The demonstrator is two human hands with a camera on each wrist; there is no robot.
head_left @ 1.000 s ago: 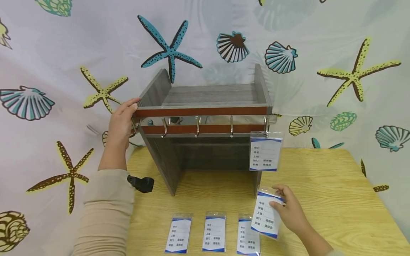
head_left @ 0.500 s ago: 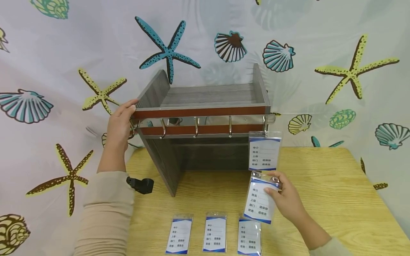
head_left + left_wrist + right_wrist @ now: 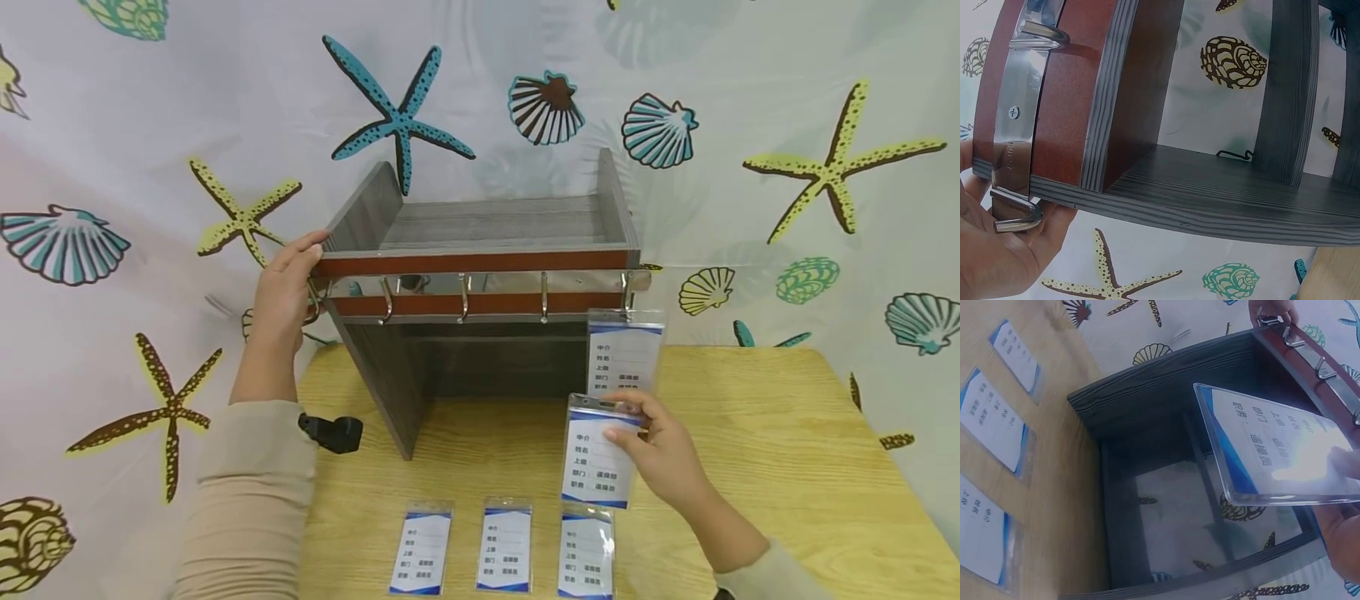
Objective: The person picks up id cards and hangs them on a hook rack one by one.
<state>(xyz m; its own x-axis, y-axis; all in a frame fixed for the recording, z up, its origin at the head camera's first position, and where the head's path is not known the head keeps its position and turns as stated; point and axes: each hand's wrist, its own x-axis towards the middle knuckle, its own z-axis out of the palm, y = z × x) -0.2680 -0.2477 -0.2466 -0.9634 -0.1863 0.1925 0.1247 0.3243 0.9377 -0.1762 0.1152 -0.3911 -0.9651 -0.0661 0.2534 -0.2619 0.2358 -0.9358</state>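
Note:
With my right hand (image 3: 663, 450) I pinch a badge holder (image 3: 596, 462) near its top edge; its clear sleeve carries a white card with blue bands. It overlaps the lower part of a hanging badge holder (image 3: 625, 354), which is on the rightmost hook of the metal hook rail (image 3: 502, 283). My left hand (image 3: 281, 287) grips the upper left corner of the grey wooden shelf (image 3: 375, 375), beside the leftmost hook (image 3: 1019, 215). In the right wrist view, glare covers part of the held badge holder (image 3: 1279, 450).
Three more badge holders lie in a row on the wooden table (image 3: 750, 450): a left one (image 3: 422, 550), a middle one (image 3: 504, 546) and a right one (image 3: 586, 554). A cloth (image 3: 487, 75) printed with starfish and shells hangs behind the shelf.
My right hand has lifted the badge holder up and to the left, turning it more upright. It now covers the bottom of the hanging one. My left hand keeps its grip on the shelf.

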